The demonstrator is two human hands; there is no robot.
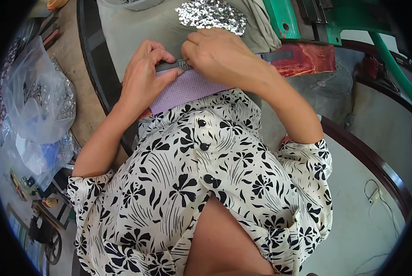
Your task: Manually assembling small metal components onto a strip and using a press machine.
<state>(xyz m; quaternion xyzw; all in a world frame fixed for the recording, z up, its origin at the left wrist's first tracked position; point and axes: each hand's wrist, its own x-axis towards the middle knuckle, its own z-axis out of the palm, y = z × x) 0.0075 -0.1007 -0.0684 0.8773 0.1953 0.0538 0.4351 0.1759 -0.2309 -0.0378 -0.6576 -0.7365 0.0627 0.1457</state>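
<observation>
I record a dark grey strip [165, 68] on the person's side of the pile of silver pieces [210, 16], and I take that pile as my reference for all places. From my remote post I note the strip's long axis running across the body, left to right, its right-hand part tipped slightly toward the pile. A small cluster of metal bits [184, 65] sits on the strip, between the two hands.

The left hand [144, 76], left of and nearer the person than the pile, has the strip pinched: thumb along the near edge, forefinger along the far one. The right hand [210, 51], just short of the pile, is curled, fingers bunched at the metal bits. Its fingertips are hidden from me, and I cannot tell whether they grip anything.

The governing relation, in my judgement: the metal bits lie in the narrow gap between both sets of fingertips, and the right hand is the nearer of the two to the pile.

Also noted: a purple checked cloth [183, 92] on the person's side of the pile; a grey-green cloth [132, 39] beneath the pile; a bowl [144, 3] to the pile's left; a red board [311, 60] and a green metal frame [281, 18] to its right.
</observation>
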